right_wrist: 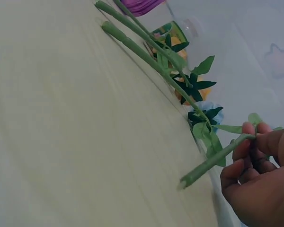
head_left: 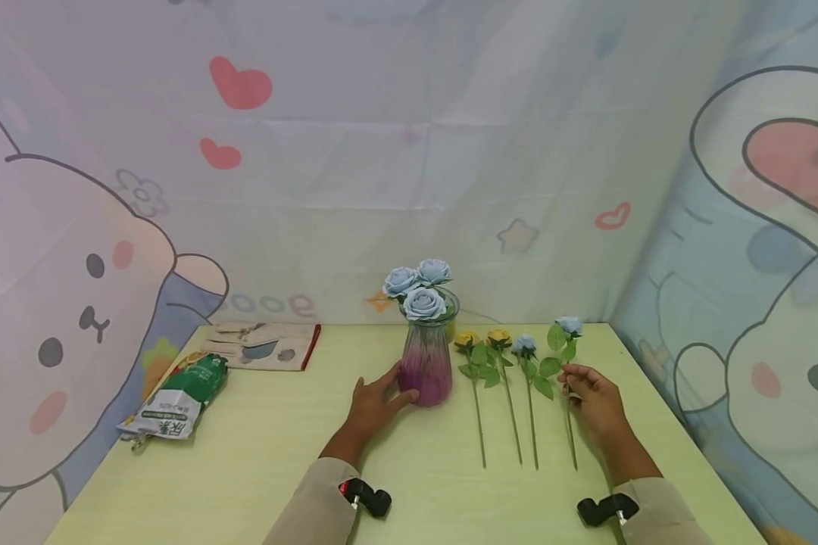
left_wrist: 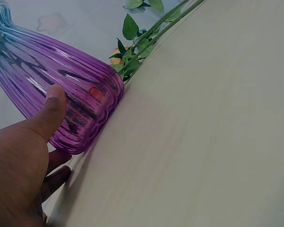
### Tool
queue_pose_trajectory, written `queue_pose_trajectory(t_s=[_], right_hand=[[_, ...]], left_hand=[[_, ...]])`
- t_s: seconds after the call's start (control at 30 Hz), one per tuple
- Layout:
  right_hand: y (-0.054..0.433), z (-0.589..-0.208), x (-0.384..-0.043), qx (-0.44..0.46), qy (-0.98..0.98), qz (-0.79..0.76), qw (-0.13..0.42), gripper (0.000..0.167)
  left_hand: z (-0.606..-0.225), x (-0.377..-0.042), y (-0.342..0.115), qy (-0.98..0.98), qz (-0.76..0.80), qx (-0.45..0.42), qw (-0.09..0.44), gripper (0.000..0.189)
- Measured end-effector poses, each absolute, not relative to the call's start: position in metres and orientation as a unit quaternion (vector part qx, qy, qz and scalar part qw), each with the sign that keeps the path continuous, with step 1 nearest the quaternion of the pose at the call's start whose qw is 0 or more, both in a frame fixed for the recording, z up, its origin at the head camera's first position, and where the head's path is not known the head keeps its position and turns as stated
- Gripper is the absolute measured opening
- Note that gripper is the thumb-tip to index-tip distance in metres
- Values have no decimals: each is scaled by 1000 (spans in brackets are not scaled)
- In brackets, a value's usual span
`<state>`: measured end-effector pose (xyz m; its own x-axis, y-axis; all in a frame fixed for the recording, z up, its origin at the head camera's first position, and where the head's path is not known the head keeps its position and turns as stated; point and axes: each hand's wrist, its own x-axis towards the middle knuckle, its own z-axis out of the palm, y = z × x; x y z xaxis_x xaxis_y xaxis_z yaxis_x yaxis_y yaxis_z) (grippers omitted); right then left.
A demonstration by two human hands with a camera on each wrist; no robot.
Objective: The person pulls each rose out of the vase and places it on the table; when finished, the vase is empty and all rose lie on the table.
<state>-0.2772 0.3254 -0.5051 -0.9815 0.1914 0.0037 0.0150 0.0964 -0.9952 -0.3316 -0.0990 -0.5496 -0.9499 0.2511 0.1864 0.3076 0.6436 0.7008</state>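
Note:
A ribbed glass vase [head_left: 427,367], purple below and clear bluish above, stands upright on the table with three light-blue artificial roses [head_left: 424,303] in it. My left hand [head_left: 376,405] holds its lower left side, the thumb [left_wrist: 55,101] across the front and the other fingers partly hidden beside and behind. My right hand [head_left: 593,397] pinches the green stem [right_wrist: 215,161] of a single blue rose [head_left: 569,325] between thumb and fingertips. Left of it lie another blue rose [head_left: 524,346] and two yellow roses [head_left: 499,337], their stems pointing towards me.
A green and white printed bag [head_left: 184,397] lies at the table's left edge, with a pale glove [head_left: 273,347] with red trim behind it. Partly hidden behind the vase is a yellow-green object [head_left: 451,331]. Printed cloth [head_left: 354,189] hangs along the back and sides.

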Motion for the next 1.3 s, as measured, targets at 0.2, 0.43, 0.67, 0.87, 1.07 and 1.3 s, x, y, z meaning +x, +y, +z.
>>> queue_pose_trajectory(t_s=[0.2,0.43,0.67,0.87,1.07,1.3], right_hand=[[322,-511,-279,-84,-774,625,65,32],[320,-513,-280,-76,-817,568,68,34],[319,-517,-282,-84,-819,563,73,33],[318,-522,-285,-86,-838,530,94,30],[317,-521,-282,-81,-879,459,101,29],[317,-519,-281,-86,-885,446,103,28]], left_hand=[[-547,-330,-99,-906,-394,-153,31,79],[-548,-331,-98,-908,-386,-158,40,78],[-547,-330,-98,-906,-389,-159,44,79],[-546,-329,-98,-905,-392,-159,42,79],[-545,-328,-99,-903,-397,-157,37,79],[-545,-329,-99,-905,-395,-155,37,79]])
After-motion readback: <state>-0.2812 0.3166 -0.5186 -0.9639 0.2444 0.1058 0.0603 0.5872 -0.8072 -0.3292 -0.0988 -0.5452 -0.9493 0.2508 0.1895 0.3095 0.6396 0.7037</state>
